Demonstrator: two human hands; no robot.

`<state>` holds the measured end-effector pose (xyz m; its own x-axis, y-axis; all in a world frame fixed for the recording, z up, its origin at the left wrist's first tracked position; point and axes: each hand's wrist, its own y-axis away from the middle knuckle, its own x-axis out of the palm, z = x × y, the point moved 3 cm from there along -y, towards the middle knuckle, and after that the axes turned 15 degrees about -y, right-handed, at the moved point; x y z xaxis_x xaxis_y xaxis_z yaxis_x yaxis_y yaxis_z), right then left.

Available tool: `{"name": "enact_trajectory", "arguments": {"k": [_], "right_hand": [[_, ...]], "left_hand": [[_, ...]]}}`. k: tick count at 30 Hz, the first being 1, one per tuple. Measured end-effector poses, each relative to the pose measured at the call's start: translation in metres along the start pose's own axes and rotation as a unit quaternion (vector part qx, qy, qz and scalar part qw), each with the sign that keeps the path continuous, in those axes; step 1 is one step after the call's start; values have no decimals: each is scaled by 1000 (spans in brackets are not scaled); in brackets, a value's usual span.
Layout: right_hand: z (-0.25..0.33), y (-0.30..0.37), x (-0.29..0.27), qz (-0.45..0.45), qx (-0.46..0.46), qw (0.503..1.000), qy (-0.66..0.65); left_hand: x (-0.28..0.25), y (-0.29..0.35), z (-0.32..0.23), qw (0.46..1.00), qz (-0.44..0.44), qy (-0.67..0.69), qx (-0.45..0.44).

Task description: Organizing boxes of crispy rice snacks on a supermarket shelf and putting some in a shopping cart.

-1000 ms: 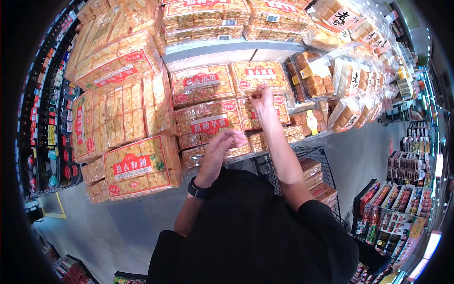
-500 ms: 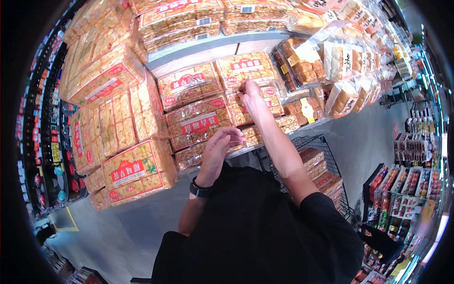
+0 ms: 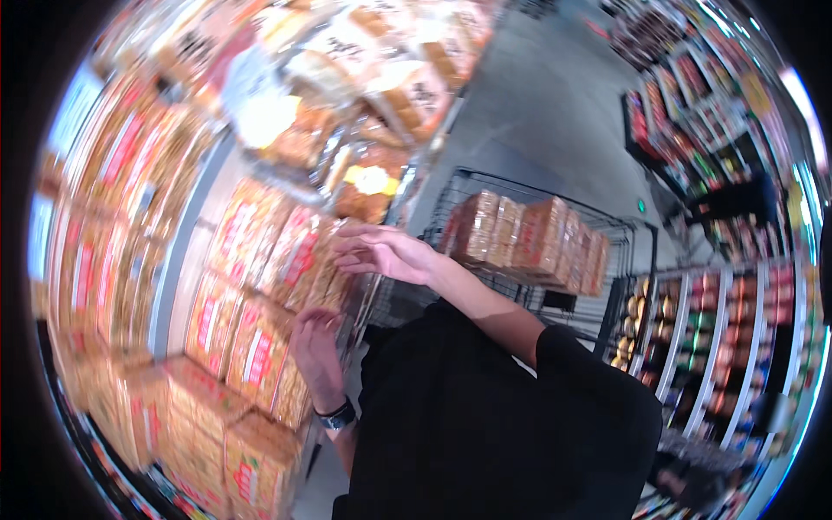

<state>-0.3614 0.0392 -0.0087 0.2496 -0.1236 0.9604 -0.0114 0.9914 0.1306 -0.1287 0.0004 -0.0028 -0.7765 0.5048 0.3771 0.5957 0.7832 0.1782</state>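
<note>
While my left hand [image 3: 316, 355] rests spread on the shelf-edge orange cracker packs [image 3: 260, 347], my right hand [image 3: 386, 253], fingers loosely spread and empty, hovers just right of the upper packs [image 3: 290, 251].

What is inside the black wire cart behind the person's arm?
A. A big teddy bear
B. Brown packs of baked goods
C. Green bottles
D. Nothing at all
B: the wire cart holds a row of brown wrapped packs, seen just past the right hand.
</note>
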Motion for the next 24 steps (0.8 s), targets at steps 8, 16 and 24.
{"name": "enact_trajectory", "arguments": {"k": [8, 16, 24], "right_hand": [[132, 221, -186, -363, -425, 822, 110], [164, 341, -240, -677, -312, 233, 625], [169, 312, -270, -670, -238, 256, 655]], "left_hand": [[111, -31, 26, 986, 143, -34, -74], [210, -38, 66, 964, 228, -61, -127], [250, -27, 79, 968, 186, -84, -146]]}}
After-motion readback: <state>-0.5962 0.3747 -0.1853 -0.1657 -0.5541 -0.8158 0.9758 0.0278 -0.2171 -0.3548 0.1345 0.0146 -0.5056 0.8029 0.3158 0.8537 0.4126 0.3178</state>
